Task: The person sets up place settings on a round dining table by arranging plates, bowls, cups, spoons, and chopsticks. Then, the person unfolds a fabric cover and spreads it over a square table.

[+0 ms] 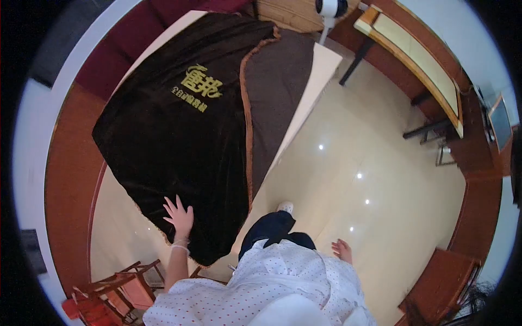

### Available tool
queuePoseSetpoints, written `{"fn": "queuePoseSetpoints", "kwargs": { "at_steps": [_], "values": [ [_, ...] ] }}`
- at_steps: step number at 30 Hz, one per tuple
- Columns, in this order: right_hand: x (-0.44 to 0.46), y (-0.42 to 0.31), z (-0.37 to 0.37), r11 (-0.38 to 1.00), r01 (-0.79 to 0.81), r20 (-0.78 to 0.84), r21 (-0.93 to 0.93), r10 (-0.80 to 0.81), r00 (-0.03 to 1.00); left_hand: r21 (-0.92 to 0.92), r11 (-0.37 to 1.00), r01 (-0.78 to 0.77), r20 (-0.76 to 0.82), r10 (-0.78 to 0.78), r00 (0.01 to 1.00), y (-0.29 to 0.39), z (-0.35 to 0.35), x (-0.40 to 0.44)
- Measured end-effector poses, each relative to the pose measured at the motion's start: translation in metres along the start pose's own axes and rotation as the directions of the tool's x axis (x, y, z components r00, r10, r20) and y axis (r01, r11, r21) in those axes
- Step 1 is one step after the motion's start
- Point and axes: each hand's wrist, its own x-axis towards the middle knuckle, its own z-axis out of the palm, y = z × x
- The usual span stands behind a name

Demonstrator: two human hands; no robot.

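A large dark brown blanket (174, 136) with yellow lettering and an orange-brown edging lies over a bed or table, hanging over its near end. My left hand (179, 215) rests on the blanket's near part with its fingers spread. Along the right, the blanket's greyish-brown side (280, 92) shows beyond the edging, and the white edge (326, 64) of the surface below is bare. At my right side, over the floor, my right hand (342, 250) hangs with its fingers apart and nothing in it.
Wooden chairs (130, 290) stand at the lower left. A long table with a pale top (418, 57) is at the upper right, near a white fan-like device (330, 8). A reddish-brown cabinet (443, 282) sits at the lower right. The tiled floor (375, 146) is glossy.
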Motion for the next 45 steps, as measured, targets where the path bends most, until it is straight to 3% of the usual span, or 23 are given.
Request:
{"fn": "queuePoseSetpoints", "kwargs": {
  "at_steps": [2,4,6,8,10,14,16,18,20,22,24,26,28,30,32,34,36,38,40,43,45],
  "values": [
    [0.033,-0.056,-0.029,0.997,0.076,-0.065,0.024,-0.074,0.995,-0.129,0.990,0.051,-0.168,-0.073,0.983,0.042,0.010,-0.006],
    [0.071,-0.116,-0.042,0.989,0.136,-0.156,0.054,-0.127,0.980,-0.262,0.958,-0.118,-0.344,0.021,0.939,0.104,0.009,-0.017],
    [0.107,-0.186,-0.038,0.980,0.198,-0.138,0.016,-0.193,0.971,-0.237,0.931,-0.277,-0.453,0.146,0.879,0.167,0.009,-0.022],
    [0.144,-0.259,-0.022,0.964,0.265,-0.107,-0.015,-0.265,0.958,-0.298,0.899,-0.321,-0.410,0.183,0.894,0.222,0.007,-0.016],
    [0.177,-0.332,0.002,0.902,0.417,0.026,-0.114,-0.417,0.908,-0.345,0.897,-0.277,-0.364,0.145,0.920,0.268,0.010,0.000],
    [0.259,-0.473,0.066,0.809,0.564,0.214,-0.163,-0.529,0.821,-0.404,0.907,-0.120,-0.382,-0.049,0.923,0.337,0.003,0.046],
    [0.310,-0.531,0.107,0.673,0.733,0.290,-0.095,-0.686,0.668,-0.406,0.913,-0.027,-0.409,-0.156,0.899,0.356,-0.002,0.070],
    [0.331,-0.607,0.162,0.585,0.811,0.389,0.001,-0.747,0.539,-0.543,0.831,0.122,-0.283,-0.318,0.905,0.377,-0.001,0.091],
    [0.328,-0.676,0.230,0.465,0.873,0.449,0.149,-0.818,0.359,-0.511,0.860,-0.012,-0.331,-0.184,0.925,0.390,-0.021,0.106],
    [0.311,-0.732,0.297,0.258,0.963,0.607,0.084,-0.780,0.156,-0.500,0.850,-0.165,-0.259,0.035,0.965,0.392,-0.025,0.118],
    [0.314,-0.760,0.369,0.162,0.987,0.761,0.004,-0.641,0.102,-0.551,0.830,-0.086,-0.315,-0.112,0.943,0.409,-0.029,0.124],
    [0.310,-0.771,0.437,-0.211,0.977,0.811,-0.043,-0.579,-0.089,-0.584,0.811,0.036,-0.358,-0.297,0.885,0.421,-0.034,0.131],
    [0.314,-0.764,0.497,-0.221,0.975,0.873,0.000,-0.476,-0.108,-0.533,0.842,0.087,-0.397,-0.340,0.853,0.425,-0.042,0.136],
    [0.311,-0.752,0.543,-0.557,0.828,0.861,-0.063,-0.449,-0.237,-0.521,0.840,0.154,-0.375,-0.387,0.843,0.425,-0.039,0.140],
    [0.305,-0.748,0.578,-0.584,0.811,0.910,-0.036,-0.355,-0.215,-0.499,0.833,0.238,-0.339,-0.440,0.831,0.427,-0.040,0.151],
    [0.305,-0.747,0.606,-0.679,0.729,0.921,0.081,-0.229,-0.315,-0.490,0.820,0.294,-0.331,-0.488,0.808,0.428,-0.035,0.165],
    [0.309,-0.754,0.635,-0.697,0.710,0.950,0.101,-0.144,-0.276,-0.421,0.841,0.341,-0.358,-0.499,0.789,0.427,-0.040,0.179],
    [0.306,-0.767,0.663,-0.719,0.694,0.979,0.027,-0.123,-0.166,-0.488,0.810,0.324,-0.349,-0.522,0.779,0.424,-0.032,0.188],
    [0.319,-0.782,0.702,-0.704,0.710,0.977,-0.017,-0.164,-0.139,-0.466,0.818,0.337,-0.291,-0.502,0.814,0.426,-0.032,0.184],
    [0.325,-0.814,0.761,-0.670,0.735,0.990,-0.103,-0.144,0.008,-0.471,0.833,0.292,-0.253,-0.445,0.859,0.432,-0.024,0.171],
    [0.333,-0.826,0.785,-0.671,0.732,0.989,-0.115,-0.146,0.021,-0.487,0.826,0.285,-0.201,-0.424,0.883,0.433,-0.017,0.147]
  ]
}}
